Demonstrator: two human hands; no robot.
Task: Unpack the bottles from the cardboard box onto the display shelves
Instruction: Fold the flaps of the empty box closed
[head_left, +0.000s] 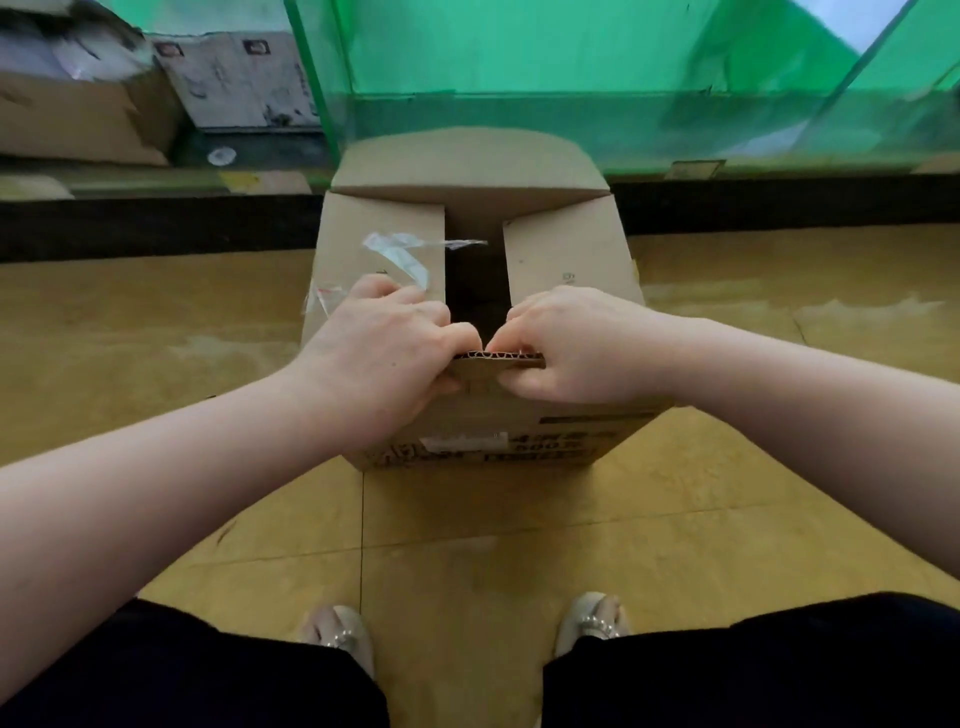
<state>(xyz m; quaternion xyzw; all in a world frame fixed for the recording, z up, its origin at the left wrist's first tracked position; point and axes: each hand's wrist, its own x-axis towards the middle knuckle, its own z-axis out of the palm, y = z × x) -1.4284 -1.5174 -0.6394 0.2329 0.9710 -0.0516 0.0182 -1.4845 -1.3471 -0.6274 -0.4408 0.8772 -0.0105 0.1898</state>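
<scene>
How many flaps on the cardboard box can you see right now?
4: far flap folded back, left flap and right flap lying nearly flat, near flap gripped by both hands.

Both bare forearms reach forward and converge. Left hand (384, 343) knuckles up, fingers curled tight in a grip; right hand (566, 345) mirrors it, fingers curled, thumb below (thumbs nearly touching at centre). Wrists roughly level, arms well apart at elbows.
</scene>
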